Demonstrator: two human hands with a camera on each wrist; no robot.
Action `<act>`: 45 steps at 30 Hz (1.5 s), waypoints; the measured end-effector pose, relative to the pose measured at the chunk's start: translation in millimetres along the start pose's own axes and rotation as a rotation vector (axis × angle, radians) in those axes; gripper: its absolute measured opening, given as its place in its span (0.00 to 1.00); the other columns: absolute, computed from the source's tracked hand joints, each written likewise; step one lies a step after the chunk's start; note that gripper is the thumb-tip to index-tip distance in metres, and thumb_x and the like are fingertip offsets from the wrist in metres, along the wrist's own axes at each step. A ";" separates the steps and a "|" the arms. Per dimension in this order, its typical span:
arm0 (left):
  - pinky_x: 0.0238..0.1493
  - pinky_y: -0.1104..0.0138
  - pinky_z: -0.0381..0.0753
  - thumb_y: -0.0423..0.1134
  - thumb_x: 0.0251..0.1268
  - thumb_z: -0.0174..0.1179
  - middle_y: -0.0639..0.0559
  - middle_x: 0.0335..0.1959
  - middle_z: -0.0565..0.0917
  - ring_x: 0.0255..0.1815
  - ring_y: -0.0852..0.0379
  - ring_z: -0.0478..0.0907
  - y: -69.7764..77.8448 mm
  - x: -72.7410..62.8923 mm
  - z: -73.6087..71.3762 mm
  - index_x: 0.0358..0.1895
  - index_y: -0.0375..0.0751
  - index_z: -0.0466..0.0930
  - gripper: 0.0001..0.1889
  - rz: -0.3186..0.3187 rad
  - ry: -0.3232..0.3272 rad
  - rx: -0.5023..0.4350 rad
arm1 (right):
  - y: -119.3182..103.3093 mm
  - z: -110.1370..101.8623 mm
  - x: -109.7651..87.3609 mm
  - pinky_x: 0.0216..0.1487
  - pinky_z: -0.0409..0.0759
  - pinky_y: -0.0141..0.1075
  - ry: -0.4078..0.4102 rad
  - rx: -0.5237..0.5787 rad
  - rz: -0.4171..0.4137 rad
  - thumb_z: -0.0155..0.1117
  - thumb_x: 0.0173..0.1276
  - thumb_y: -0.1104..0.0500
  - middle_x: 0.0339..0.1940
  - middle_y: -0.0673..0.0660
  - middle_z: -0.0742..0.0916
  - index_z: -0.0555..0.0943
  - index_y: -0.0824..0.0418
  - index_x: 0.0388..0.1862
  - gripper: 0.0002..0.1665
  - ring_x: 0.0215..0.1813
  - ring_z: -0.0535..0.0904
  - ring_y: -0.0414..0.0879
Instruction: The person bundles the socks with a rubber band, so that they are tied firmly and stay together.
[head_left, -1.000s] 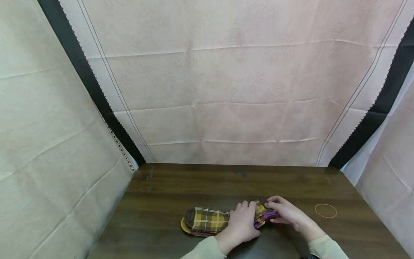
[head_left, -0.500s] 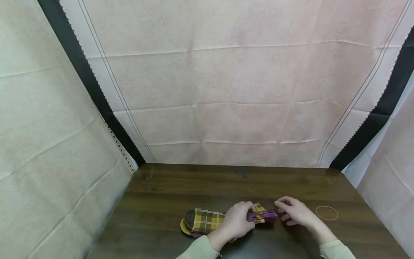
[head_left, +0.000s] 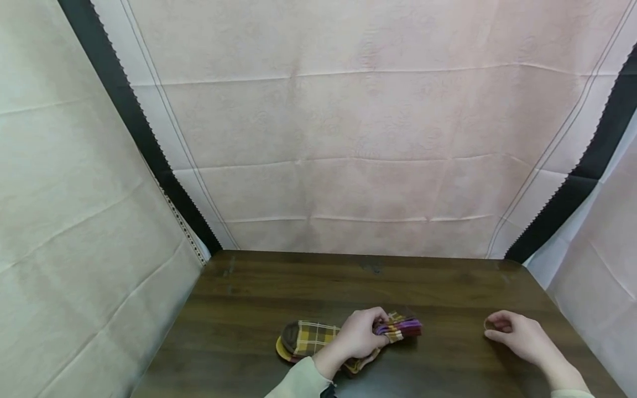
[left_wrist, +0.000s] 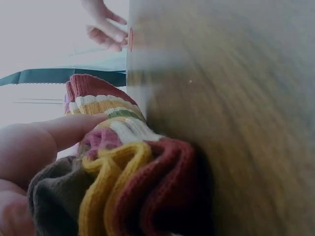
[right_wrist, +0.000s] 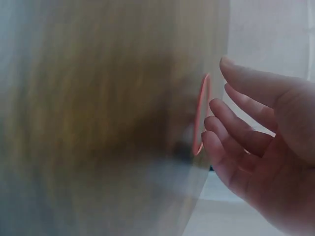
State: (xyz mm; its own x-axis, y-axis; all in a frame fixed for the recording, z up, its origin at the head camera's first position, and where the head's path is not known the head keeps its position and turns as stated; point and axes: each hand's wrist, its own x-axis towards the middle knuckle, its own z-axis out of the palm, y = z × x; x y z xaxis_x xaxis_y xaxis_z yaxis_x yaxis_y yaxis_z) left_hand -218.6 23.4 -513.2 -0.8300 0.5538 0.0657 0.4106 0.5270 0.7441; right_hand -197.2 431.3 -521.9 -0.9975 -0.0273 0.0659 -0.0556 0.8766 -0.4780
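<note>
A stack of socks (head_left: 314, 338) in yellow-and-brown plaid lies on the table with its toes to the left. My left hand (head_left: 359, 334) grips the stack near its cuffs, which stick out to the right in purple, white and maroon. The left wrist view shows the thumb against bunched maroon, mustard and grey knit socks (left_wrist: 130, 182). Well to the right, my right hand (head_left: 520, 334) hovers at a thin rubber band (right_wrist: 199, 114). Its fingers are loosely bent with the thumb apart, and nothing is pinched between them. The right hand partly covers the band in the head view.
The dark wooden table (head_left: 278, 282) reaches back to a pale fabric wall (head_left: 358, 166). Further fabric panels (head_left: 99, 221) stand on both sides, with black strips (head_left: 149, 143) along the corners.
My right hand has left the cuffs and moved right to the rubber band. The left hand has shifted slightly left, still holding the socks, whose cuff end has bunched and turned.
</note>
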 end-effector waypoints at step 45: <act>0.35 0.67 0.73 0.38 0.64 0.77 0.61 0.32 0.77 0.30 0.62 0.71 -3.0 2.8 2.4 0.45 0.50 0.83 0.12 -0.084 0.005 -0.058 | -66.9 25.6 -1.7 0.42 0.85 0.30 -0.270 1.244 0.086 0.47 0.89 0.63 0.54 0.42 0.89 0.83 0.42 0.52 0.19 0.42 0.83 0.37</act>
State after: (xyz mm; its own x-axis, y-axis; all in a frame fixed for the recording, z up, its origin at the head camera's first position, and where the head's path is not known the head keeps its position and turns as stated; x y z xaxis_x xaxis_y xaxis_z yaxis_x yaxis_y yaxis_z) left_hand -221.3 24.9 -516.8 -0.8626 0.5058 0.0044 0.3168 0.5334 0.7843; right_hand -192.9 360.4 -512.4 -0.9692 -0.2178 -0.1153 0.1510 -0.1551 -0.9763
